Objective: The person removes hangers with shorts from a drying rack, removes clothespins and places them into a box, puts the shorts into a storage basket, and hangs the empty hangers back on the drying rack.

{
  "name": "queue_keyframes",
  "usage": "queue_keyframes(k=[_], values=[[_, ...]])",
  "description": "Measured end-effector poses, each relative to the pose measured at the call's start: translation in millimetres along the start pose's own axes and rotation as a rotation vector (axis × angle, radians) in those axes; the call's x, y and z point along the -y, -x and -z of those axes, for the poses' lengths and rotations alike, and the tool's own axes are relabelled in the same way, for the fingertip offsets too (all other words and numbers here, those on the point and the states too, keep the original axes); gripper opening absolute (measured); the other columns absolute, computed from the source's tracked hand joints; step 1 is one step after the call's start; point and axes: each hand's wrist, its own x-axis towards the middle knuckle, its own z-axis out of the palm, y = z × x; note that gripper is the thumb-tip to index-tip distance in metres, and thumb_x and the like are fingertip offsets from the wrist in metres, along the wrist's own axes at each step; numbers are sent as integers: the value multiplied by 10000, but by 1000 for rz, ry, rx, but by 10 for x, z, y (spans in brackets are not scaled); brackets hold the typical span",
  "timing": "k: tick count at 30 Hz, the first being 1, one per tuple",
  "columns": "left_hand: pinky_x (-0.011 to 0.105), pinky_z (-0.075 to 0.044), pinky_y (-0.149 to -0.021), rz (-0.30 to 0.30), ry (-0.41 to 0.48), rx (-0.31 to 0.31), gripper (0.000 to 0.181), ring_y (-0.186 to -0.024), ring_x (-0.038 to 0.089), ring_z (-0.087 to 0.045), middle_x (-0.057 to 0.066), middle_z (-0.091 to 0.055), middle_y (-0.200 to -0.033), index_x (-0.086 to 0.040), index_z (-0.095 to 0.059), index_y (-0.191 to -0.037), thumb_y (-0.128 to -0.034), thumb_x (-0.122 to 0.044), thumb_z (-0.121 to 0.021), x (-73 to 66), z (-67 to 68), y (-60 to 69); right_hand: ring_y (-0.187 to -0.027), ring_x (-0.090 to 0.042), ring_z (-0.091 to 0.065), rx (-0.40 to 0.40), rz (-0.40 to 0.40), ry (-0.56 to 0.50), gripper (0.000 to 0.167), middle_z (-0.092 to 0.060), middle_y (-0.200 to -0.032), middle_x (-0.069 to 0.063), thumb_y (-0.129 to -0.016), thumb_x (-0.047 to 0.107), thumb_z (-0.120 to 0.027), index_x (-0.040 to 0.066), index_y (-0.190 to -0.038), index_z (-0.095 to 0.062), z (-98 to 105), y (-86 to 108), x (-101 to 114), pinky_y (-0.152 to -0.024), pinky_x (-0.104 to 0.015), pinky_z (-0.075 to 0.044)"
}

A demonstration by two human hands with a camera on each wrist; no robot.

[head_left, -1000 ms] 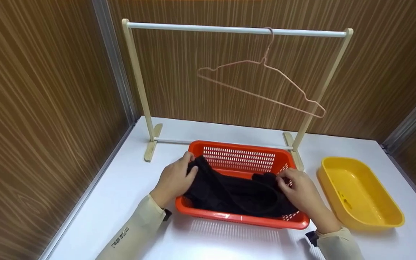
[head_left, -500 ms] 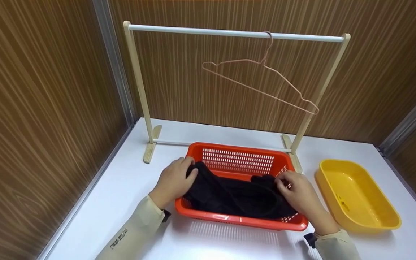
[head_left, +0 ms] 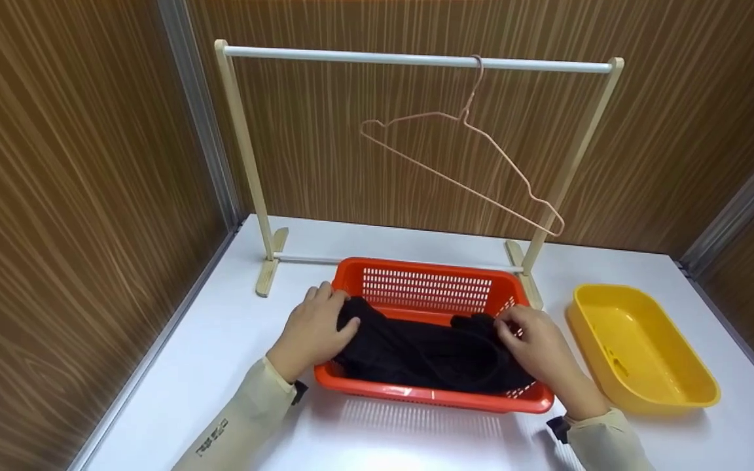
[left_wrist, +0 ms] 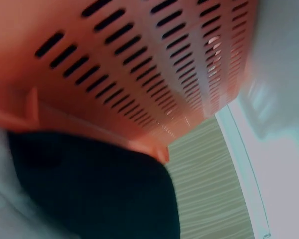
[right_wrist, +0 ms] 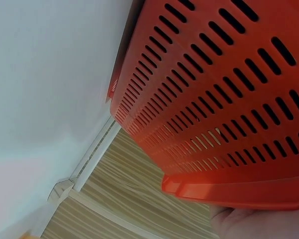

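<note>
A black cloth garment (head_left: 416, 353) lies bunched in a red-orange plastic basket (head_left: 429, 396) with slotted walls. At the basket's left end my left hand (head_left: 311, 329) grips the garment's edge, thumb on the near side. My right hand (head_left: 537, 340) pinches a fold of it between thumb and fingers over the right end. In the left wrist view the black cloth (left_wrist: 99, 189) hangs beside the basket wall (left_wrist: 139, 64). The right wrist view has the slotted wall (right_wrist: 214, 99) and part of my right hand (right_wrist: 259, 222) below the rim; its fingertips are hidden there.
Behind the basket stands a rack with a white top rail (head_left: 351, 56) and wooden legs. A pink wire hanger (head_left: 442, 175) hangs from the rail, tilted down to the right. To the right, a yellow tub (head_left: 645, 347) sits on the white table (head_left: 403, 438). Wood-grain panels enclose the table.
My left hand has brought the garment's left edge lower. My right hand keeps its pinch. The hanger sways on the rail, and the whole view has shifted slightly.
</note>
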Motion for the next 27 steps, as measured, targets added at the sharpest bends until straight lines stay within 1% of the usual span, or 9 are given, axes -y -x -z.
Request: queue_keyframes(k=[4,12,16,23,27], values=[[448,-502,-861,19,7,-7,486,-1012,262,-494,108,-552,-1196,-51,-618,-1310,-1008,-430,-573,-6,-31,-8,-793,-182,-610,12,-6,2,108,-664,-816,29,-892,11,-724,112,-859,-706,6,2,7,-798,-467,-506],[456,-500,-894,44,63,-21,457,-1028,258,-507,90,-555,-1182,-80,-622,-1294,-999,-428,-593,31,-54,-18,-806,-192,-617,7,-17,7,119,-671,-827,30,-886,0,-732,115,-865,-707,-9,-4,20,-809,-473,-505],[447,-491,-905,61,76,-22,450,-1029,251,-504,79,-552,-1177,-88,-626,-1293,-997,-425,-599,39,-76,-2,-818,-191,-620,26,-28,-1,105,-676,-835,33,-900,14,-724,116,-875,-717,-20,13,22,-824,-481,-509],[442,-490,-862,57,85,-56,429,-996,251,-507,79,-547,-1124,-75,-635,-1267,-984,-395,-602,26,-78,-9,-810,-183,-623,14,-12,-5,93,-675,-829,35,-899,20,-723,107,-869,-719,-13,-7,3,-823,-466,-508],[433,-487,-845,60,94,-71,409,-988,248,-508,75,-545,-1106,-77,-638,-1255,-979,-377,-606,15,-83,-35,-811,-181,-617,27,-27,-4,77,-675,-837,31,-917,42,-717,108,-877,-719,3,-19,-11,-822,-465,-506]])
